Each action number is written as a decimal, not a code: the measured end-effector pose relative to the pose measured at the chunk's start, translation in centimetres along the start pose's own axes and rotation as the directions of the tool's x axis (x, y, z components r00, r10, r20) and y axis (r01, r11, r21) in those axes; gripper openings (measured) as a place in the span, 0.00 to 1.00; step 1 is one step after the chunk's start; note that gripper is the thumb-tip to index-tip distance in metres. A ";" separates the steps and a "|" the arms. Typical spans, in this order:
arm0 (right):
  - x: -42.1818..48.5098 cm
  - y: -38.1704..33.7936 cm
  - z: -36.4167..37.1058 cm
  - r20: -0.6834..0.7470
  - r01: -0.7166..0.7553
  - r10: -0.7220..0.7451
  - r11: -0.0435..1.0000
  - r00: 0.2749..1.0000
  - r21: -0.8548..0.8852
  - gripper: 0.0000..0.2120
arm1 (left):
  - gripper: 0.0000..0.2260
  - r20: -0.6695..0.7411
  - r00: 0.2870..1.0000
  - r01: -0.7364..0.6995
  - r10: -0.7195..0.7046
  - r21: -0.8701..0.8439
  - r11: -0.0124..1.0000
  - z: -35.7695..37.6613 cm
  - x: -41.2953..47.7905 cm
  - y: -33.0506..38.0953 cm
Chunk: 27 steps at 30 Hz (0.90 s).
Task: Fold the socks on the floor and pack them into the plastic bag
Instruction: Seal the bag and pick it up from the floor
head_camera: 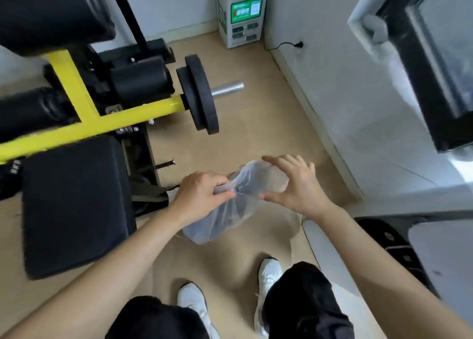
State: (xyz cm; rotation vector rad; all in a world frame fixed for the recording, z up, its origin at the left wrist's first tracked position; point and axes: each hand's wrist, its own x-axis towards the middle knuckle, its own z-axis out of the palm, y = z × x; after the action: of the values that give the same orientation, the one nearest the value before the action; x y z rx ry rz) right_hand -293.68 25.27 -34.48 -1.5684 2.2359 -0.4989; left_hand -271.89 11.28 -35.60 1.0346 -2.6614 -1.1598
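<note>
A clear plastic bag (222,221) hangs in front of me above the wooden floor, with dark socks showing through its lower part. My left hand (199,195) grips the bunched middle of the bag, fingers curled round the gathered film. My right hand (294,185) is spread at the bag's upper end, its thumb and straight fingers touching the puffed plastic. The socks inside are blurred and I cannot tell how they are folded.
A yellow-framed weight bench (76,118) with black pads and weight plates (199,95) fills the left. A white charging box (240,13) stands in the far corner. A wall and a dark-framed window (435,64) are to the right. My white shoes (268,277) stand below.
</note>
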 end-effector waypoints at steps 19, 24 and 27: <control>3.7 -11.7 -36.4 -0.139 0.058 0.014 0.860 0.990 0.507 0.16 | 0.19 -0.115 0.993 -0.026 0.008 -0.154 0.988 -29.4 1.9 30.6; 10.0 -9.9 -40.9 -0.149 0.050 0.029 0.865 0.988 0.499 0.12 | 0.19 -0.167 0.986 -0.055 0.019 -0.218 0.974 -30.8 8.5 30.9; 14.4 -8.8 -43.2 -0.151 0.016 0.053 0.906 0.987 0.422 0.14 | 0.22 -0.201 0.978 -0.111 0.060 -0.254 0.961 -32.0 13.3 31.3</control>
State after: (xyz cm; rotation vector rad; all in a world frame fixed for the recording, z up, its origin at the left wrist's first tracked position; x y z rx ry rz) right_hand -311.96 12.23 6.08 -1.3155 2.0638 -1.0586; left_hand -289.89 -1.47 5.55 0.9234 -2.3034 -1.2815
